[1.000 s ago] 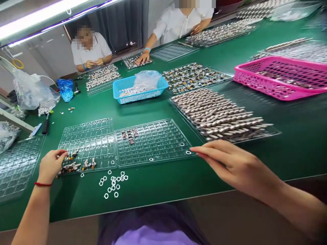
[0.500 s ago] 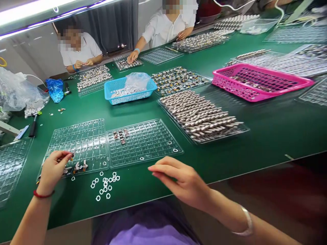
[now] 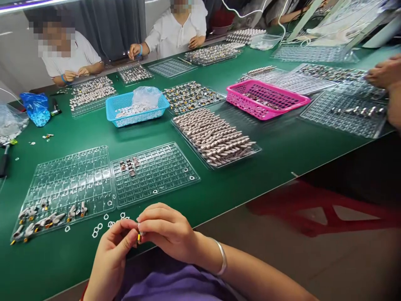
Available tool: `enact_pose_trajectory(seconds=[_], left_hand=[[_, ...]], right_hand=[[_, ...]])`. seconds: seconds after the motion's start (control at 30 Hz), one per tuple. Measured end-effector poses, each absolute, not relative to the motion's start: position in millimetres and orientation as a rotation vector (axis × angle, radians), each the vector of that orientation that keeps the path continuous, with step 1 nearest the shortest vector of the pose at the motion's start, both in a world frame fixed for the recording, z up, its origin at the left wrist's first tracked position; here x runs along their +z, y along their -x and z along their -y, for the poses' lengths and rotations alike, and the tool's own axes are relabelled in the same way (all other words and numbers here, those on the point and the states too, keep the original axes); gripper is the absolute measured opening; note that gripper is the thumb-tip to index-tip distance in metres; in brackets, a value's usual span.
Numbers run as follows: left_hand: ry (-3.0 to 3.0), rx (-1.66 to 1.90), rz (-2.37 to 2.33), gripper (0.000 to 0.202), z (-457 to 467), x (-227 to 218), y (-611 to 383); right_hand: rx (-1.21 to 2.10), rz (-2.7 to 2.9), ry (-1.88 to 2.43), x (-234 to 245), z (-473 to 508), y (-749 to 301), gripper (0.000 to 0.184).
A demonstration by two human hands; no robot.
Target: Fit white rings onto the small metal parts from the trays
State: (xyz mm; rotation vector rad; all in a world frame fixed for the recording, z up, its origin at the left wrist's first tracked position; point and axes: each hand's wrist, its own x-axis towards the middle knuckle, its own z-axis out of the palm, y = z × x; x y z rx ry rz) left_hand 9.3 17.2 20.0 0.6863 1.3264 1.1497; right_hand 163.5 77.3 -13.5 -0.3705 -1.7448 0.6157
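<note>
Green table (image 3: 282,150) lies beyond the hands. Left hand (image 3: 114,246) and right hand (image 3: 171,232) meet at its near edge, both pinching one small part (image 3: 139,236) between their fingertips. Rings (image 3: 99,227) lie just beyond the left hand, and a tray (image 3: 156,171) lies further away.

The left hand (image 3: 112,246) has been lifted off the left clear tray (image 3: 72,175) and the right hand (image 3: 167,232) pulled back from beside the right tray (image 3: 163,171). Both got brought together at the edge of the table (image 3: 275,146), with what looks like a small yellow-tipped part (image 3: 139,237) pinched between them.
</note>
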Motion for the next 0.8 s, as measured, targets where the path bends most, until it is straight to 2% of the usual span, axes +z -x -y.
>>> enact_pose_trajectory(seconds=[0.17,0.4,0.6,0.7,0.8], left_hand=[[-0.7,1.142,-1.301,0.025,-18,20,-10],[-0.737,1.145,-1.301,0.025,-16,18,-9],[-1.392,1.315,-1.602,0.007,-4,13,-7],[-1.798,1.385,-1.701,0.019,1,11,-7],[-2.043,1.391,-1.763,0.027,2,8,-7]], right_hand=[[0.849,1.659,0.387,-13,-70,-165,0.012],[0.921,1.652,0.458,-10,-66,-167,0.011],[0.994,1.594,0.627,-9,-59,-167,0.012],[0.854,1.721,0.626,-4,-58,-166,0.003],[0.669,1.838,0.63,-1,-58,-167,0.011]])
